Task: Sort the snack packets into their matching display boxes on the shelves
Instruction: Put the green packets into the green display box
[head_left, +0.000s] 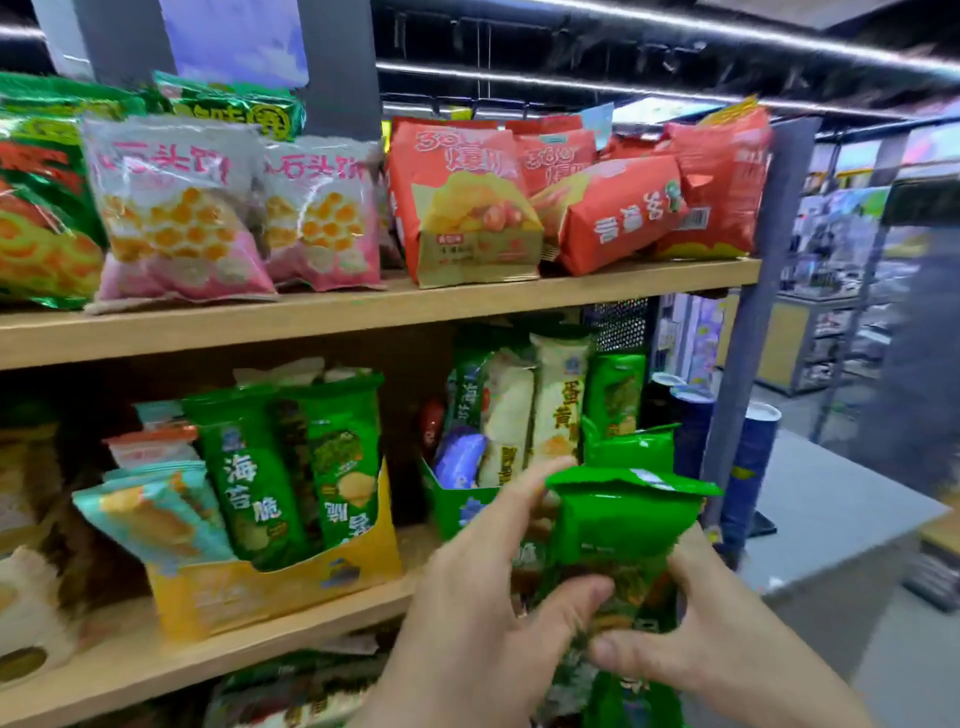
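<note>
Both my hands hold a green snack packet (621, 525) upright in front of the middle shelf. My left hand (483, 587) grips its left side, thumb across the lower front. My right hand (722, 629) pinches its lower right edge. Just behind the packet stands a green display box (457, 506) with cream, green and purple packets. To the left, a yellow display box (270, 592) holds green seaweed packets (249, 478) and teal packets (150, 514).
The top wooden shelf (363, 306) carries pink bags (176, 208), red bags (462, 202) and green bags (36, 197). Blue canisters (753, 467) stand by the grey shelf post (753, 322). A grey counter (831, 514) lies to the right. More packets sit on the shelf below.
</note>
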